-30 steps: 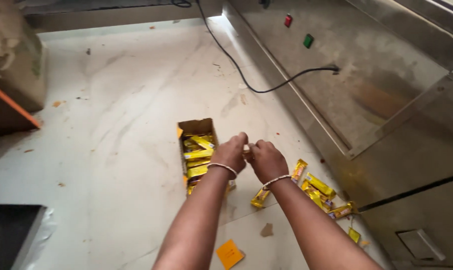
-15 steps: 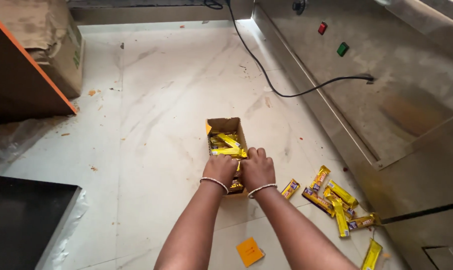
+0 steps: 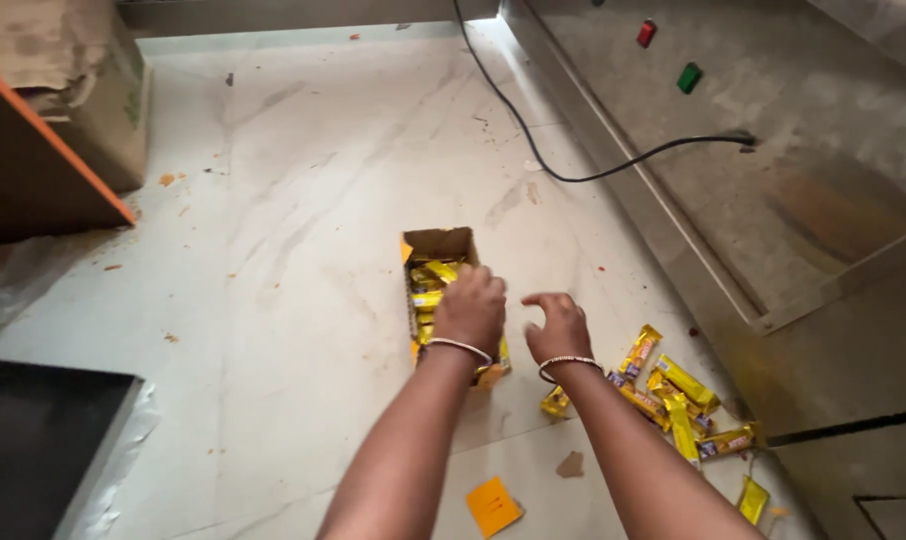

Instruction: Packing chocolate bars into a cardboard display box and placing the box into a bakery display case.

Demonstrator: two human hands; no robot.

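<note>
left hand [image 3: 470, 308] is lowered into cardboard box [image 3: 435, 246] of yellow bars; its grip cannot be told. right hand [image 3: 558, 325] is held open, empty, beside box; loose bars [image 3: 673, 400] are scattered right of box.

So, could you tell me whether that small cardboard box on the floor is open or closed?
Open: the cardboard box has its flap up, yellow wrapped bars visible inside.

Dim, warm indoor light, brightest at top on the pale marble floor [image 3: 303, 200]. Soft glare there, faint shadows. Slight motion blur on right hand [image 3: 558, 328]. Mild wide-angle stretch at edges.
</note>
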